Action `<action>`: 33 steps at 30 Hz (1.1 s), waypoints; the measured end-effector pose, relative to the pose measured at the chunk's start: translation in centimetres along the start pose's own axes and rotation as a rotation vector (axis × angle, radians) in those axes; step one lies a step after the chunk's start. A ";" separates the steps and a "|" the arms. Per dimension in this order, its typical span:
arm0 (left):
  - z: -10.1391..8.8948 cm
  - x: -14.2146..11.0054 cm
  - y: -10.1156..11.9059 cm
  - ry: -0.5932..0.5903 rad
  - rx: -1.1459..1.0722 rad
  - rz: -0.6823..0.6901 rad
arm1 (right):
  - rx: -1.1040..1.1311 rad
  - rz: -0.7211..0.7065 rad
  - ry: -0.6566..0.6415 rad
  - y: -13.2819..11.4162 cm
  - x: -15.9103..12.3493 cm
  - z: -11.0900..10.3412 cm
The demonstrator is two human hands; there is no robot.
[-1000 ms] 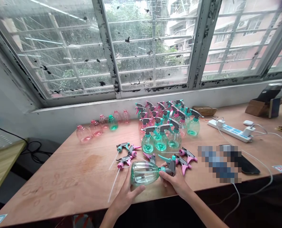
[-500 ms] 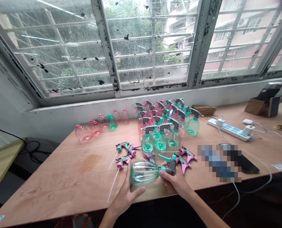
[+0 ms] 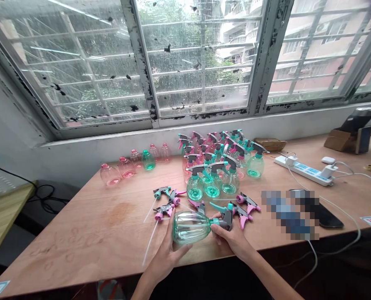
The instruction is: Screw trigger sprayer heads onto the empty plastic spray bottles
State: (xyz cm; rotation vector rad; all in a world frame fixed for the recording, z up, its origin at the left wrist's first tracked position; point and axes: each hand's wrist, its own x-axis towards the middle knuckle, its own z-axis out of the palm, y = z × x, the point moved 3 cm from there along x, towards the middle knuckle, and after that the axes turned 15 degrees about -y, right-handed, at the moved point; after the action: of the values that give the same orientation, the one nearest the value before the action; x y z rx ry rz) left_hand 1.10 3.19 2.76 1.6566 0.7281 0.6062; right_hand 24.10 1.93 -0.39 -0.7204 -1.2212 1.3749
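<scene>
A clear green spray bottle (image 3: 191, 227) lies on its side in the air above the table's front edge, neck to the right. My left hand (image 3: 165, 254) is closed around its base end, thumb below. At the neck, my right hand (image 3: 232, 239) grips the teal collar of the grey and teal trigger sprayer (image 3: 225, 218), which sits on the bottle mouth. Just beyond my hands lie several loose trigger sprayers, such as a pink and grey one (image 3: 163, 211) with a white tube at the left and another pink one (image 3: 248, 203) at the right.
Several finished-looking spray bottles (image 3: 212, 185) stand grouped at the back middle. Pink bottles without heads (image 3: 110, 175) and one green bottle (image 3: 148, 160) line the back left. To the right are a white power strip (image 3: 304, 170), cables and a black phone (image 3: 329, 216).
Both hands keep the same hold on the spray bottle, with barely any finger movement at the collar. The whole view has shifted very slightly.
</scene>
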 end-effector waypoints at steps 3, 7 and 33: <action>0.0 0.0 0.0 0.000 0.012 -0.014 | -0.002 -0.002 0.005 0.2 0.0 -0.1; -0.2 0.0 -0.2 0.007 0.032 -0.005 | -0.006 -0.002 -0.001 0.3 0.0 -0.3; -0.2 0.0 -0.4 -0.012 -0.051 0.010 | -0.018 0.007 0.007 -0.3 0.0 0.0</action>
State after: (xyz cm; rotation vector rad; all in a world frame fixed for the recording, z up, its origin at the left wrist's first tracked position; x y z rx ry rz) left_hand 0.88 3.36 2.40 1.6160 0.6908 0.6162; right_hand 24.17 1.89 -0.09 -0.7423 -1.2280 1.3669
